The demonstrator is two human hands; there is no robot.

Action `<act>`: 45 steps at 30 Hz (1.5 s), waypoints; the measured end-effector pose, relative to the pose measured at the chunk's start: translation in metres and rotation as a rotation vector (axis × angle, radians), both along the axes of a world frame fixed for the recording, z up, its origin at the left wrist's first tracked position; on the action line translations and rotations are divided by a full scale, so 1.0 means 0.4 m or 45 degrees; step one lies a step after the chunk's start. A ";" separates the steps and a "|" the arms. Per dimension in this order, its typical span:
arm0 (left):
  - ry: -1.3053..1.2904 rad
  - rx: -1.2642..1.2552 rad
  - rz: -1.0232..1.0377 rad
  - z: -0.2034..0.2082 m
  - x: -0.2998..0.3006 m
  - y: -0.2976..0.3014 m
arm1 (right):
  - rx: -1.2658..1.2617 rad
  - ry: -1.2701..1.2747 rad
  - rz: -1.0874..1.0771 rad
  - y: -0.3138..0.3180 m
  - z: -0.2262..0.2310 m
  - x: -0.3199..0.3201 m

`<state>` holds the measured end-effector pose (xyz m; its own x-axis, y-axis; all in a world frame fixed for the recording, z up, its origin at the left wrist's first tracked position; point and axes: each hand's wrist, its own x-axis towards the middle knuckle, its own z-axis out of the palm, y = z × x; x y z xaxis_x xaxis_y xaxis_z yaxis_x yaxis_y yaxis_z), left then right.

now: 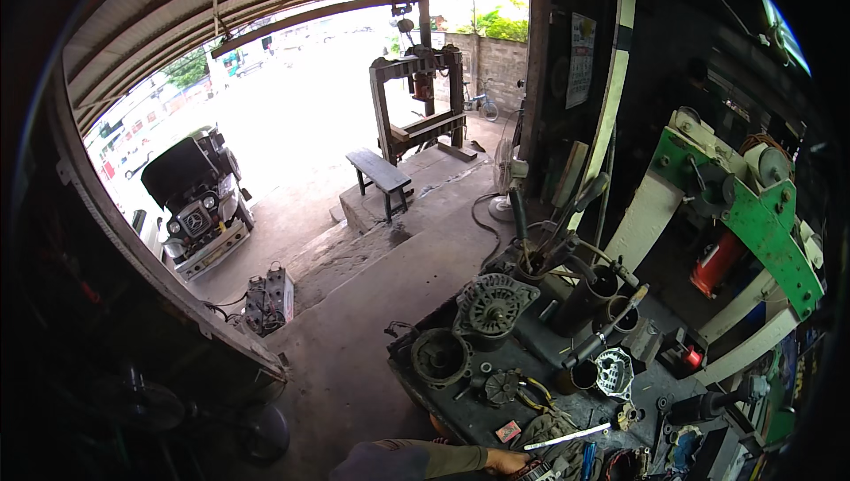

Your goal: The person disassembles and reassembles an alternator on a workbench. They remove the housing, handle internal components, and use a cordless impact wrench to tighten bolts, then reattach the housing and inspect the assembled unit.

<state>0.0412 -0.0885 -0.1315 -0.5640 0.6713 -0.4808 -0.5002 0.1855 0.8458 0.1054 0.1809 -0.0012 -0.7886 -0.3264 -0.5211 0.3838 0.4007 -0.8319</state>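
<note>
An olive-grey sleeve [443, 458] reaches in along the lower edge, and my left hand [506, 461] shows at its end. The fingers run into dark parts at the picture's rim, so their grip is hidden. Just beyond that hand lie a small red box [507, 431] and a long white strip [568, 438]. Pliers with yellow handles [535, 395] rest beside a round metal end cover [503, 387]. Farther back on the dark workbench [482, 423] are a finned alternator [494, 306], a ring-shaped housing [441, 357] and a pale cast housing [614, 373]. My right hand is out of view.
Metal cylinders [584, 295] holding tools stand along the bench's far side. A green-and-white machine frame [761, 233] rises at right. Beyond are a standing fan [503, 175], a low bench [379, 178], a press frame [416, 100], batteries [269, 297] and a parked vehicle [202, 206].
</note>
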 end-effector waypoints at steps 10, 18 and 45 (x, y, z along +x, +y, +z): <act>0.466 -0.244 -0.356 -0.041 -0.069 0.007 | -0.114 -0.076 -0.050 0.016 -0.033 0.003; 0.434 0.022 -0.212 -0.103 -0.045 0.031 | -0.090 -0.063 -0.091 0.044 -0.102 0.015; 0.785 0.145 0.205 -0.382 0.018 0.106 | -0.051 -0.077 -0.070 0.055 -0.135 -0.008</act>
